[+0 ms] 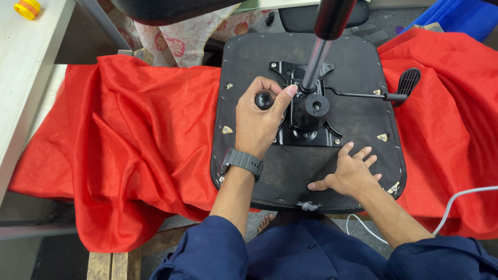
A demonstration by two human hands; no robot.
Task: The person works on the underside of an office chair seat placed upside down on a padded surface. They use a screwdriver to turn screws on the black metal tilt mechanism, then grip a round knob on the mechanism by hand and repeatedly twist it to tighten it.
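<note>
Under your left hand [258, 123] sits the round black knob [263, 100] on the metal mechanism plate [307, 134] bolted to the underside of the upturned chair seat [295, 166]; your fingers are curled close about that knob, the thumb stretched toward the black hub [310, 108] just to its right, so the knob lies inside your grip rather than ahead of it. Of your two hands this one is plainly the nearer; your right hand [348, 172] lies flat, fingers spread wide and holding nothing, pressed on the bare seat bottom near its front edge, below and to the right of the plate. The gas lift cylinder [319, 53] rises from just behind the hub, its long axis leaning up and away from you toward the top of the view, and it stands close beside your left thumb, so it crowds that side of the knob. A thin lever rod runs from the mechanism off to the right, its long axis roughly level across the seat, ending in a ribbed black paddle handle [408, 84] that juts past the seat's edge, well apart from either hand. The seat rests on a red cloth [137, 139] draped over the bench; a white cable [469, 195] trails at the lower right, and a yellow tape roll [27, 8] sits on the pale table [11, 83] far to the left.
</note>
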